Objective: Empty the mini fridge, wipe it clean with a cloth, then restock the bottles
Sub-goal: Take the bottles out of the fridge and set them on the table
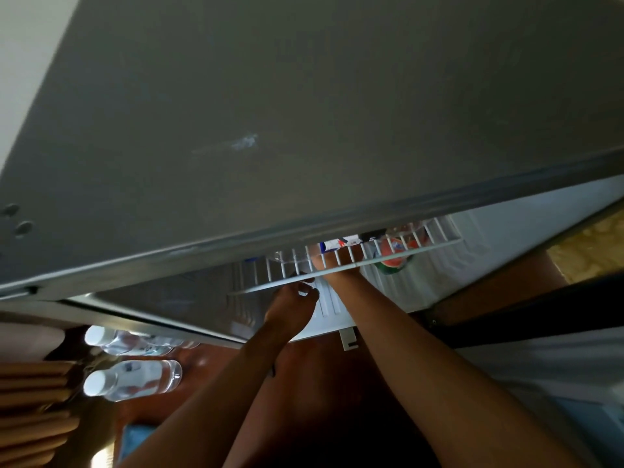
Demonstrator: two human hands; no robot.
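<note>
The grey top of the mini fridge (270, 113) fills the upper two thirds of the frame, seen from above. Below its front edge, right of centre, the white wire shelf (354, 258) shows.

The left hand (293, 305) is at the middle of the frame, just under the shelf's front rail, fingers curled with the tips at the rail; whether they grip it cannot be told. The right hand (332, 265) reaches in beneath the shelf, and its fingers are hidden behind the wires, so how far it is open and what it holds cannot be told.

Behind the wires sit a white, blue and red package (337, 244), its writing too blurred to read, and, further right, an orange and green bottle (393, 261), its label also unreadable.

At the lower left, on the reddish-brown floor (304, 383), two clear water bottles (135, 380) with white caps lie on their sides, one above the other in the frame; their labels are illegible. A blue cloth (138, 434) lies near the bottom edge, below the bottles.
</note>
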